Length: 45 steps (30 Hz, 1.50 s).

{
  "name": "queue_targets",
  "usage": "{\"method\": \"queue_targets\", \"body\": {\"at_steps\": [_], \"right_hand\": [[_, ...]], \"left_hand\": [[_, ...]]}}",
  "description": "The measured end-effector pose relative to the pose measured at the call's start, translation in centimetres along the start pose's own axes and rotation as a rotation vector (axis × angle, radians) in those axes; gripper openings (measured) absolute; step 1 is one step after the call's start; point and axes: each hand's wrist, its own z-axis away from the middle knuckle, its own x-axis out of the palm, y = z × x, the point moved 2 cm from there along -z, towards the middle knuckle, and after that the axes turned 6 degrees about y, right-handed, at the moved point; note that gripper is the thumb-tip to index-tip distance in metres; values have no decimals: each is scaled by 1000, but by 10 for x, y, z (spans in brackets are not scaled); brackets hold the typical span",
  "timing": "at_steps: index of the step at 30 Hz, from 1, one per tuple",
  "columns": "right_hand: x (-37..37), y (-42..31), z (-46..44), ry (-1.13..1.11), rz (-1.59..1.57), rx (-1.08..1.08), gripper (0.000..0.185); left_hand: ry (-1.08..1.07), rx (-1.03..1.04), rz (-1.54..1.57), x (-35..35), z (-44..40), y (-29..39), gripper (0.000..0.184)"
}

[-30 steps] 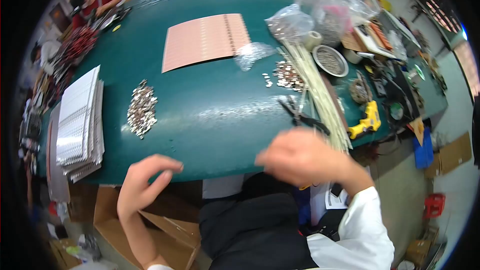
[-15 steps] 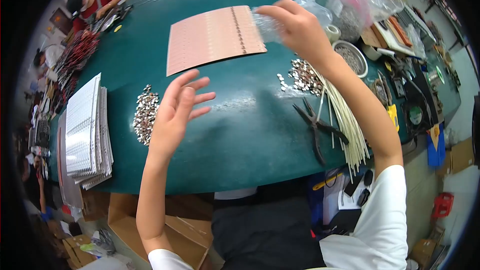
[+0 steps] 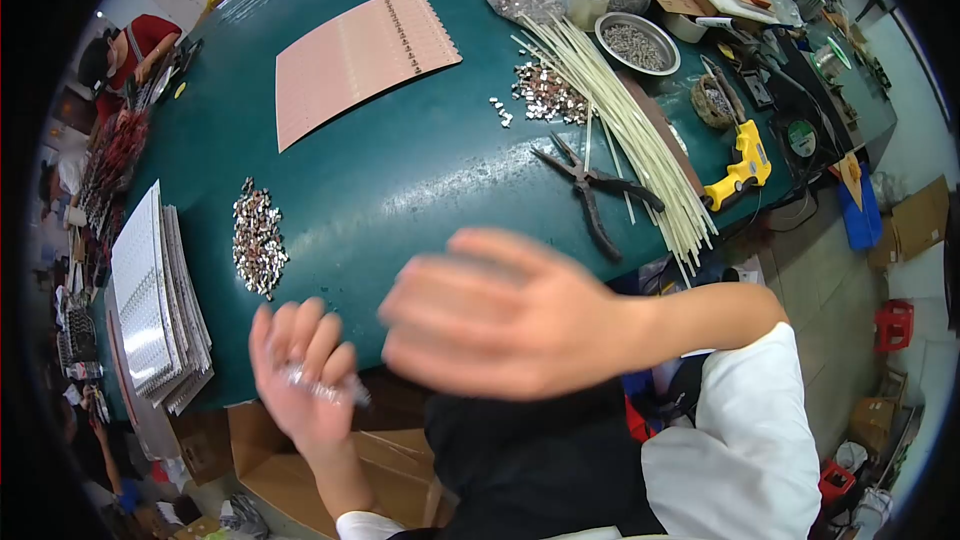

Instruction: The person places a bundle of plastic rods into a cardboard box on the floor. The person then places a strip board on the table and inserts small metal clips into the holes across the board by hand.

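Observation:
My left hand [image 3: 308,370] is closed around a crumpled piece of clear plastic [image 3: 325,388], at the near edge of the table. Just right of it, my right hand [image 3: 500,325] is smeared by motion, so its fingers cannot be made out clearly. A pinkish flat panel [image 3: 335,70], with a row of small dark parts near its right side, lies farther back on the table. Beyond my left hand sits a pile of small shiny metal pieces [image 3: 258,240].
The green table [image 3: 400,160] also carries pliers [image 3: 588,180], pale thin sticks [image 3: 630,140], another metal-piece pile [image 3: 550,90], a metal bowl [image 3: 670,60] and a yellow glue gun [image 3: 745,165]. Stacked silvery panels [image 3: 150,290] stand left. A person in red [image 3: 150,40] works far left.
Both hands have come back toward my body, the right one from beside the panel. My left hand, open before, now grips clear plastic. The camera view has shifted.

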Motion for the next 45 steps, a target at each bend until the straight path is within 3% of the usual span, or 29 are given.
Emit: {"method": "queue_targets", "body": {"at_steps": [1,3,6,8,9,10,11,13,15,17,19,20,22,24,26,27,28,30,32,34,35,38,41,42,44,45], "right_hand": [[-14,17,3,4,84,124,41],[-28,64,17,13,409,318,28],[-42,133,69,-231,897,777,72],[-39,156,91,-237,884,885,78],[-36,162,96,-360,873,974,79],[-32,166,99,-374,833,963,73],[-29,178,108,-407,788,776,64],[-23,190,120,-372,734,669,52],[-29,221,141,-457,604,752,51],[-31,261,174,-553,777,820,66],[-31,266,166,-684,833,892,64],[-32,266,165,-672,825,876,59],[-36,275,161,-687,786,875,51],[-38,279,155,-742,751,847,49],[-41,279,149,-745,662,899,49],[-43,282,151,-720,620,865,47],[-44,283,153,-721,602,862,47],[-47,282,151,-739,603,857,44],[-49,287,153,-763,626,835,40],[-51,275,147,-745,614,828,38],[-49,262,138,-747,649,804,37],[-51,266,149,-728,691,814,39],[-42,247,134,-754,749,855,43],[-39,240,130,-796,829,870,43],[-37,237,126,-876,933,902,45],[-36,238,125,-881,920,899,45]], "left_hand": [[-102,80,-70,-7,20,11,35],[-104,216,-158,-28,62,32,21],[18,361,-181,-81,107,54,15],[213,514,-232,-128,128,65,16],[290,559,-227,-145,134,63,15],[331,555,-234,-165,138,63,13],[426,594,-231,-190,142,63,13],[661,678,-298,-232,149,62,15],[782,720,-208,-270,151,62,16],[911,716,-132,-313,152,62,14],[1004,673,-13,-354,142,60,13],[899,627,101,-383,140,59,19],[1075,619,184,-422,126,58,25],[1037,489,325,-465,93,69,32],[998,294,385,-432,66,67,27],[886,308,392,-455,43,63,16],[719,246,318,-492,18,56,24],[618,111,551,-489,-31,50,12],[861,307,579,-493,-91,62,13],[303,700,467,-527,-170,101,10],[284,707,473,-508,-173,109,10],[290,708,106,-445,-177,167,14],[320,691,-267,-380,-168,135,17],[327,680,-402,-371,-110,84,19],[346,658,-673,-328,-76,78,21],[406,555,-887,-349,-66,69,22]]}}
